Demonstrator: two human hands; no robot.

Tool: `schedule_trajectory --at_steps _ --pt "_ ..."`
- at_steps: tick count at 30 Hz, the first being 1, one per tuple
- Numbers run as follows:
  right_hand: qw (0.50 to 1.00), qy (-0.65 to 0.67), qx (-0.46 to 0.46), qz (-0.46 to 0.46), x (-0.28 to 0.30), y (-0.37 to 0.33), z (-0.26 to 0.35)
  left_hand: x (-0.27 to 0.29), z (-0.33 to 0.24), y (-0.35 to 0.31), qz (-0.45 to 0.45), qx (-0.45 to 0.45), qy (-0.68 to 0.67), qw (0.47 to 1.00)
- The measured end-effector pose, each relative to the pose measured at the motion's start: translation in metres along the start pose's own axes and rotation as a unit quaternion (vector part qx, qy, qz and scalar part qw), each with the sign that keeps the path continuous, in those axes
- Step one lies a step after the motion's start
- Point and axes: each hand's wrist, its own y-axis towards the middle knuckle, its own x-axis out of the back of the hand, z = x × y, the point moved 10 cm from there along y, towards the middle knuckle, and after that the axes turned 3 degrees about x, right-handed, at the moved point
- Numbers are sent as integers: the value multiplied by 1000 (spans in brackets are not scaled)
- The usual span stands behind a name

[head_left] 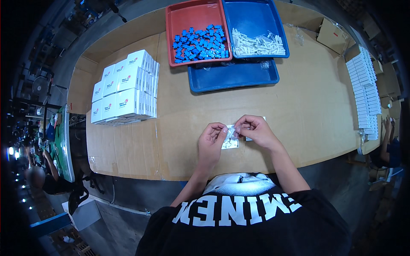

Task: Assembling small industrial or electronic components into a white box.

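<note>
Close to the table's front edge, a small clear plastic bag (232, 132) is pinched between my two hands. My left hand (210, 144) grips its left side with thumb and fingers. The right side is in the fingertips of my right hand (258, 131). What the bag contains is too small to make out. Just below it on the cardboard lies a white piece with small dark marks (230, 144), perhaps a card or an open box. Another pale item is partly hidden under my right hand.
A red tray (196, 17) of blue plastic parts and a blue tray (255, 17) of white sticks rest over a lower blue tray (232, 77). White boxes (124, 89) are stacked left, more (364, 96) at the right edge. Cardboard walls (128, 32) border the table.
</note>
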Motion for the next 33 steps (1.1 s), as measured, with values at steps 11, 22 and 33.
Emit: schedule_trajectory --at_steps 11,22,33 --pt "999 30 -10 -28 4 1 0 -12 -6 -2 36 30 -5 999" --pt "1000 21 -5 -7 5 4 4 4 5 3 16 34 25 999" --pt "999 16 15 34 0 1 9 -2 32 2 89 209 2 974"
